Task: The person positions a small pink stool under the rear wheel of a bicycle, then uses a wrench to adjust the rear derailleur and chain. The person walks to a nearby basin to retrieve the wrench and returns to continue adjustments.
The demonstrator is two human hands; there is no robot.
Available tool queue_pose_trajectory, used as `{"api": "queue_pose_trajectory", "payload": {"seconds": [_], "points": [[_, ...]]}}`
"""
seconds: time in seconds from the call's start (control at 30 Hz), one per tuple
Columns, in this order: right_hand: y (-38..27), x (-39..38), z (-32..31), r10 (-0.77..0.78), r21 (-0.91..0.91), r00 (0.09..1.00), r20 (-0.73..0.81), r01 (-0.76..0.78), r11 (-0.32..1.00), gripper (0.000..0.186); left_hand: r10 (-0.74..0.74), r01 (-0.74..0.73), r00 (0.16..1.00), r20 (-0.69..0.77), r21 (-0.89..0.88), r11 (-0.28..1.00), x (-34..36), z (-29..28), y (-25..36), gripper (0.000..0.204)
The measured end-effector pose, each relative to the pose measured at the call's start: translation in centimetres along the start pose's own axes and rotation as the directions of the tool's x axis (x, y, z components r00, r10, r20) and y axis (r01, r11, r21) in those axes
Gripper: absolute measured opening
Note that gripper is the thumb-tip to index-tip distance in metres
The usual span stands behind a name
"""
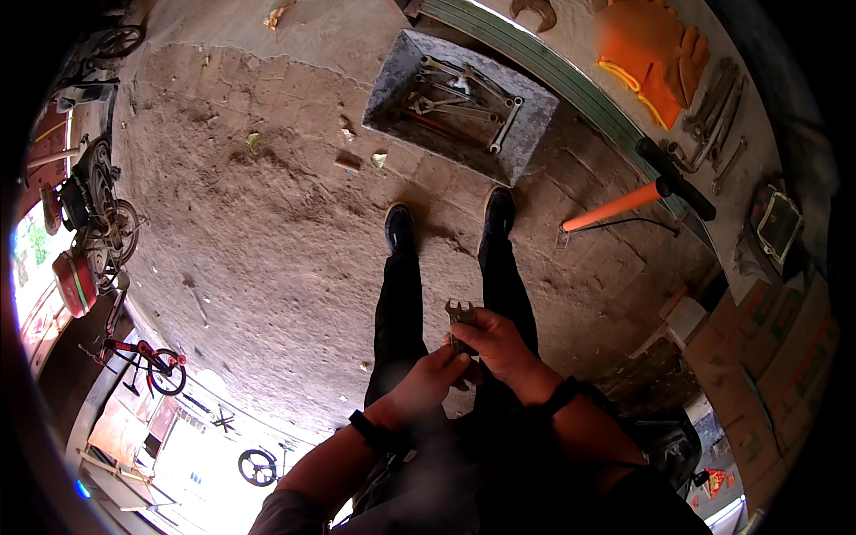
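In front of my legs, both hands are closed around a small bunch of open-end wrenches (459,314). Their forked jaws stick up past my fingers, side by side; how many there are I cannot tell. My right hand (501,346) pinches them from the right, thumb across the shafts. My left hand (430,376) grips lower down, its fingers touching the right hand. The lower ends are partly hidden by my fingers. Beyond my shoes stands a grey metal tray (388,94) with several combination wrenches (506,127) lying loose inside.
An orange hand pump (615,205) stands at the right. Orange gloves (655,67) and several wrenches (713,116) lie on a ledge behind a green rail (571,80). Cardboard boxes (758,374) are at lower right. Motorcycles (102,209) and a red-black bicycle (147,361) line the left.
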State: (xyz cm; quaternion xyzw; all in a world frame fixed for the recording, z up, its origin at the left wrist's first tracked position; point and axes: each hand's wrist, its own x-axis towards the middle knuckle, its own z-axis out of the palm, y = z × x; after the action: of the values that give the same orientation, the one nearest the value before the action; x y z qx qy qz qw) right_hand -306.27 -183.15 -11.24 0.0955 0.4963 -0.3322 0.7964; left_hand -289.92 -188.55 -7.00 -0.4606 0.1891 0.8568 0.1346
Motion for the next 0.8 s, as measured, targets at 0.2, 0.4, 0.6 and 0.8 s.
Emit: {"api": "queue_pose_trajectory", "payload": {"seconds": [0.2, 0.4, 0.6, 0.8], "points": [[1.7, 1.1, 0.1, -0.281, -0.361, 0.947, -0.157, 0.210, 0.909, 0.030, -0.010, 0.011, 1.000, -0.029, 0.047, 0.999, 0.4, -0.2, -0.6, 0.027], [2.0, 1.2, -0.2, -0.252, -0.345, 0.956, -0.153, 0.187, 0.920, 0.033, -0.028, 0.029, 0.999, -0.034, 0.009, 1.000, 0.4, -0.4, -0.9, 0.028], [0.3, 0.5, 0.7, -0.149, -0.127, 0.967, -0.208, 0.124, 0.984, 0.019, -0.059, 0.059, 0.998, -0.005, -0.042, 0.997, 0.3, -0.2, -0.4, 0.031], [-0.8, 0.6, 0.4, -0.164, -0.253, 0.974, -0.156, 0.121, 0.960, 0.034, -0.083, 0.083, 0.997, 0.004, -0.021, 0.996, 0.0, 0.2, 0.4, 0.029]]}}
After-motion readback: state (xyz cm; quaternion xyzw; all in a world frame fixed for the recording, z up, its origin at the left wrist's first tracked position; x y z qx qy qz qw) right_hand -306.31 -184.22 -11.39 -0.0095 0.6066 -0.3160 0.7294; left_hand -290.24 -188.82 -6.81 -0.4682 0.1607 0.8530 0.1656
